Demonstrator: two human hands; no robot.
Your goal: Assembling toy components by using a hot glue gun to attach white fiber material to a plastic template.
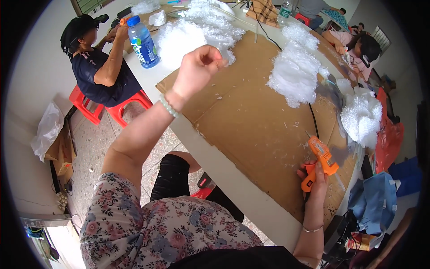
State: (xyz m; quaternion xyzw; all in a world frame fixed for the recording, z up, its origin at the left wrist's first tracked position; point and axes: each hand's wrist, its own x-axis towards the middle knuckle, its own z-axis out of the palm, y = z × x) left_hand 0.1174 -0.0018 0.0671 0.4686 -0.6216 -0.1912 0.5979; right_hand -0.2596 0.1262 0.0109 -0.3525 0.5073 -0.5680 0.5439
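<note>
My right hand (317, 179) grips an orange hot glue gun (321, 154) by its handle, low over the right part of the cardboard sheet (237, 112). The nozzle points up and away from me, and a black cord runs near it. Raised above the cardboard's far left part, my left hand (199, 71) has its thumb and fingers pinched together. Whatever sits between those fingertips is too small to make out. Beyond the left hand lies a heap of white translucent pieces (192, 33); a second pile (294, 76) rests to the right on the cardboard.
A blue drink bottle (142, 42) stands at the table's left edge. Another white pile (362, 116) and a red plastic bag (389, 121) are at the right. One person (103, 67) sits on a red stool (130, 105) at left; another (358, 49) bends over the table at far right.
</note>
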